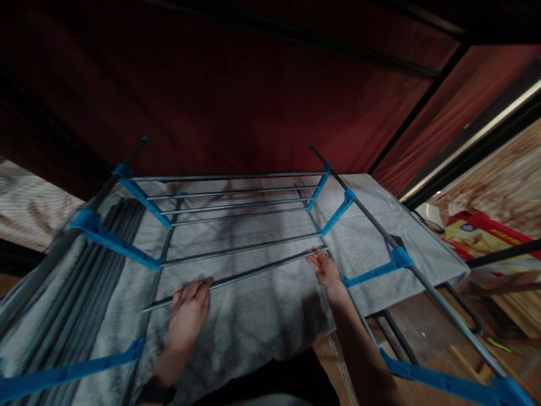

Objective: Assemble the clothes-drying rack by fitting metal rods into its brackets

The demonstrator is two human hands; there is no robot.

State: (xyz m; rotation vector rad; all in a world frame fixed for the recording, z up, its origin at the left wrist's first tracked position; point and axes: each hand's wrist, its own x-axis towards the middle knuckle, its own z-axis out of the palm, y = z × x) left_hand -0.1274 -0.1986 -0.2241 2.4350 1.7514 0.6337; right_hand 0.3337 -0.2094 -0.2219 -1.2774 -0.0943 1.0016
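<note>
Across the middle of a rack frame lies a grey metal tube (pixel 262 269), slightly higher at its right end. My left hand (pixel 189 309) is wrapped over the tube near its left end. Close to the right end, my right hand (pixel 324 267) grips it between thumb and fingers. On either side run long grey poles joined by blue plastic brackets, such as the left bracket (pixel 116 242) and the right bracket (pixel 336 213). Beyond my hands, several thinner crossbars, among them a near crossbar (pixel 240 251), span between the brackets.
A pale fleecy cloth (pixel 270 321) covers the surface under the rack. Several loose grey tubes (pixel 91 287) lie bundled at the left. Dark red fabric (pixel 236 107) hangs behind. To the right are a red and yellow box (pixel 486 237) and wooden boards (pixel 518 307).
</note>
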